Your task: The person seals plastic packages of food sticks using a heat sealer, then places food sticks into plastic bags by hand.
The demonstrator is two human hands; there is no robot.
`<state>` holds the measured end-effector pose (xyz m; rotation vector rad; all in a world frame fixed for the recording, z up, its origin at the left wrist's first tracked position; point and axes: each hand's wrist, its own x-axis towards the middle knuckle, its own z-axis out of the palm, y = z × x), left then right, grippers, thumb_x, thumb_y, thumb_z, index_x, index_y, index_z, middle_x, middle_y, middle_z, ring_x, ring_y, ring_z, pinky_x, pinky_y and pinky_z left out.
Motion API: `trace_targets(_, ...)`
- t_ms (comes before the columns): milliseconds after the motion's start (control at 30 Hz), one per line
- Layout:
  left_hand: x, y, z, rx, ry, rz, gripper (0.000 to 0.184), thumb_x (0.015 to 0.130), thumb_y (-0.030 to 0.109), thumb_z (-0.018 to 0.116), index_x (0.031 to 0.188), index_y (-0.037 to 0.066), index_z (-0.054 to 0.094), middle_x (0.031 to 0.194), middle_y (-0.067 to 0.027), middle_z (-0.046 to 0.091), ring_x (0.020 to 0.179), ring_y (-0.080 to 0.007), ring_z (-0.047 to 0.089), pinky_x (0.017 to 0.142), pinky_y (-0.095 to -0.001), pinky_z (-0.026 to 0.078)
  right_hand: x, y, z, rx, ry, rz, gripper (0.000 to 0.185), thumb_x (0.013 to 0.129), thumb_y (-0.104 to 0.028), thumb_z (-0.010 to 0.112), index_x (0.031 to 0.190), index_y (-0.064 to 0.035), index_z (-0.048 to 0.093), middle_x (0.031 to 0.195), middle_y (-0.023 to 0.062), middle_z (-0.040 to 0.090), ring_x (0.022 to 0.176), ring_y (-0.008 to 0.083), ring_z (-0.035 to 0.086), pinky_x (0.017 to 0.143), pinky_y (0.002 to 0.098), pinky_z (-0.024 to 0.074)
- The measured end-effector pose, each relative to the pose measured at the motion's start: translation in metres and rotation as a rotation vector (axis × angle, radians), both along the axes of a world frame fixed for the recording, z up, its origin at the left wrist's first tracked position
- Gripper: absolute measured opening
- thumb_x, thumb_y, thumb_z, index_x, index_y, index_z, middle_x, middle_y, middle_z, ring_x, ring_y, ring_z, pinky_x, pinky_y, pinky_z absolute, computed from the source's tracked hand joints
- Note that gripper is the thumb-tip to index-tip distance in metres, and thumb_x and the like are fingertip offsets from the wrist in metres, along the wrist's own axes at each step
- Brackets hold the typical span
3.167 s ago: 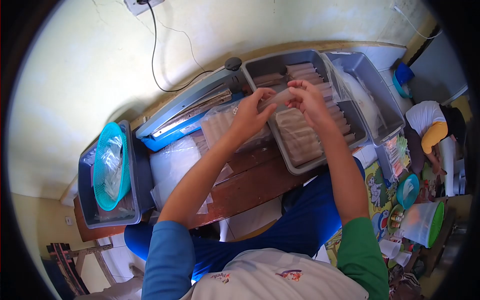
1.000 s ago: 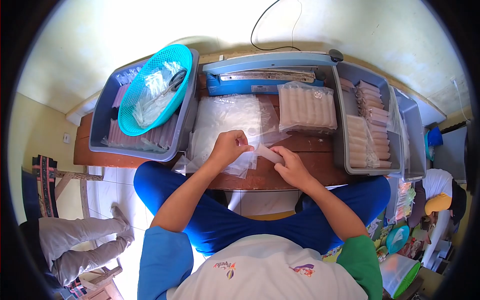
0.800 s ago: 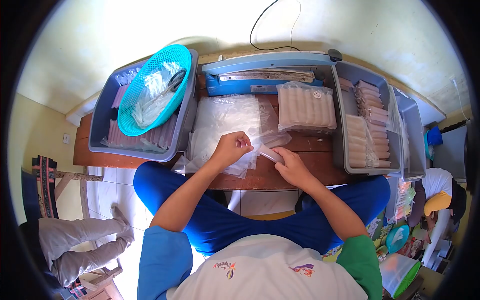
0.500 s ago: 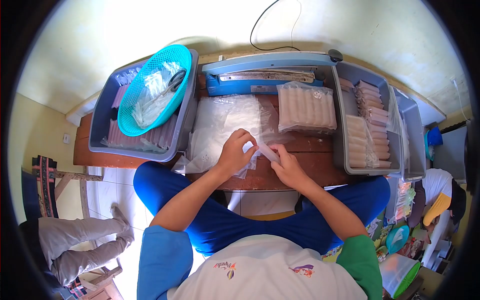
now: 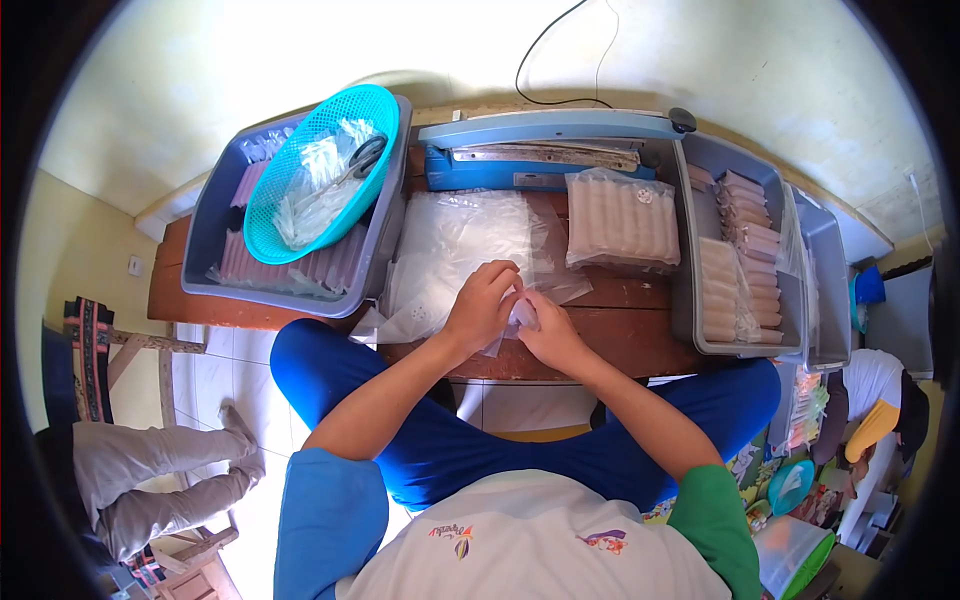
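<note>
Where the hands meet above the wooden tabletop (image 5: pixel 640 325), a smooth, milky tube (image 5: pixel 523 316), long axis mostly hidden, lies at ten o'clock from the nearer right hand (image 5: pixel 553 340), its fingers curled round it, the left hand's (image 5: pixel 481 308) nearly closed, their hold unclear.

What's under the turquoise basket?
The turquoise basket sits tilted over the blue-grey bin on the left. Rows of pinkish filled tubes show past its near edge, and more past its far-left side. Whatever lies directly beneath is covered; can't tell.
</note>
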<state>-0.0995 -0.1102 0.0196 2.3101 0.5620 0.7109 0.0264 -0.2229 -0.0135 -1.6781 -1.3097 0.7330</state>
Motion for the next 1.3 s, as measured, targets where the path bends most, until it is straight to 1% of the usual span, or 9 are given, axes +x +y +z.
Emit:
trace_targets(200, -0.008, 0.002, -0.005, -0.012, -0.005, 0.015, 0.012, 0.083, 0.002, 0.065, 0.092, 0.003, 0.059, 0.114, -0.0138, 0.06, 0.109, -0.034, 0.057, 0.091, -0.0398, 0.047, 0.001, 0.015, 0.015, -0.164, -0.006, 0.113, 0.04, 0.076, -0.008, 0.07, 0.112, 0.005, 0.056, 0.103, 0.0268, 0.062, 0.097, 0.0426, 0.061, 0.084, 0.0458, 0.0493)
trace_targets(367, -0.011, 0.004, -0.008, -0.079, 0.02, 0.042, 0.013, 0.084, 0.002, 0.064, 0.096, 0.002, 0.058, 0.115, -0.0142, 0.06, 0.109, -0.0346, 0.057, 0.091, -0.0398, 0.047, 0.008, 0.025, 0.016, 0.037, -0.395, 0.24, 0.033, 0.079, -0.013, 0.069, 0.107, 0.0027, 0.061, 0.106, 0.0235, 0.059, 0.103, 0.0393, 0.057, 0.087, 0.0491, 0.0446)
trace_targets(500, -0.012, 0.006, -0.01, -0.183, 0.029, 0.05, 0.014, 0.085, 0.002, 0.063, 0.097, 0.001, 0.057, 0.111, -0.0157, 0.062, 0.106, -0.0365, 0.059, 0.091, -0.0407, 0.047, 0.019, 0.032, 0.0, 0.055, -0.455, 0.313, 0.034, 0.081, -0.016, 0.067, 0.108, 0.0032, 0.061, 0.117, 0.024, 0.058, 0.116, 0.0409, 0.051, 0.099, 0.0499, 0.0411)
trace_targets(567, -0.015, 0.004, -0.009, -0.172, -0.013, 0.051, 0.017, 0.085, 0.003, 0.061, 0.102, 0.001, 0.057, 0.106, -0.0161, 0.062, 0.102, -0.0367, 0.06, 0.087, -0.0408, 0.048, 0.022, 0.039, -0.003, 0.177, -0.606, 0.447, 0.041, 0.084, -0.019, 0.064, 0.117, 0.0043, 0.058, 0.127, 0.0267, 0.054, 0.126, 0.0415, 0.046, 0.111, 0.0489, 0.0339)
trace_targets(667, -0.016, 0.004, -0.008, -0.183, -0.052, 0.041, 0.025, 0.086, 0.003, 0.06, 0.11, 0.002, 0.057, 0.101, -0.0163, 0.062, 0.097, -0.0363, 0.061, 0.084, -0.0404, 0.049, 0.017, 0.046, -0.001, 0.076, -0.56, 0.48, 0.046, 0.086, -0.019, 0.062, 0.124, 0.0047, 0.053, 0.137, 0.0273, 0.048, 0.135, 0.041, 0.038, 0.118, 0.0472, 0.0246)
trace_targets(833, -0.021, 0.001, -0.004, -0.278, -0.026, 0.065, 0.033, 0.087, 0.001, 0.062, 0.12, -0.002, 0.057, 0.102, -0.0156, 0.065, 0.1, -0.0357, 0.063, 0.089, -0.0382, 0.049, 0.008, 0.058, -0.012, 0.181, -0.555, 0.441, 0.051, 0.088, -0.018, 0.059, 0.133, 0.0034, 0.048, 0.142, 0.0237, 0.045, 0.137, 0.0403, 0.037, 0.118, 0.0486, 0.0233)
trace_targets(1000, -0.021, 0.008, -0.008, -0.158, -0.092, 0.075, 0.019, 0.087, 0.001, 0.063, 0.104, -0.002, 0.057, 0.112, -0.018, 0.063, 0.094, -0.0332, 0.063, 0.085, -0.0363, 0.05, 0.005, 0.071, -0.024, 0.221, -0.554, 0.432, 0.055, 0.088, -0.016, 0.055, 0.139, 0.0013, 0.043, 0.144, 0.0208, 0.045, 0.138, 0.038, 0.035, 0.119, 0.0496, 0.0207)
trace_targets(1100, -0.022, 0.006, -0.004, -0.247, -0.037, 0.079, 0.014, 0.087, 0.002, 0.064, 0.098, -0.002, 0.056, 0.119, -0.0186, 0.061, 0.096, -0.0334, 0.063, 0.083, -0.0368, 0.05, 0.004, 0.076, -0.029, 0.176, -0.639, 0.445, 0.055, 0.089, -0.022, 0.056, 0.138, -0.0003, 0.045, 0.14, 0.0208, 0.048, 0.137, 0.0394, 0.036, 0.118, 0.0517, 0.0203)
trace_targets(1300, -0.022, 0.006, -0.007, -0.225, -0.074, 0.075, 0.014, 0.087, 0.002, 0.063, 0.097, -0.003, 0.056, 0.123, -0.0186, 0.06, 0.099, -0.034, 0.063, 0.083, -0.0376, 0.051, -0.005, 0.083, -0.014, 0.009, -0.823, 0.471, 0.065, 0.094, -0.034, 0.047, 0.15, -0.0052, 0.032, 0.138, 0.0162, 0.05, 0.136, 0.034, 0.037, 0.116, 0.0569, 0.0173)
